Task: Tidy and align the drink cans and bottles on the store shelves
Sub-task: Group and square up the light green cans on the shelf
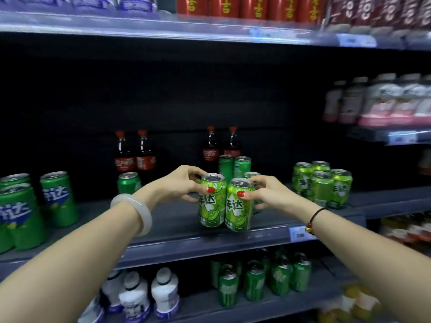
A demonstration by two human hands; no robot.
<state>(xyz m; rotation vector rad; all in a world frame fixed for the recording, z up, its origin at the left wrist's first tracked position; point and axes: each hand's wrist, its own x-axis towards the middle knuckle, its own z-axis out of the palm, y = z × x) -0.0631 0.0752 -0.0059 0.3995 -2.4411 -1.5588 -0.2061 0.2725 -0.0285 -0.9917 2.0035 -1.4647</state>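
Head view: the left can (211, 206) and the right can (239, 209), both light green, stand upright and touching near the front edge of the middle shelf (177, 241). The left hand (184, 183) curls round the left can, the right hand (268, 194) round the right can, thumbs on the fronts. Cola bottles (124, 157) stand behind, and a cluster of light-green cans (323, 185) stands to the right.

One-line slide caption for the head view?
Left hand grips left can, right hand grips right can, both upright on the shelf.

"达" on front green cans (211, 206), yellow "吉" on red cans (225, 7) — Coca-Cola label on cola bottles (124, 160)
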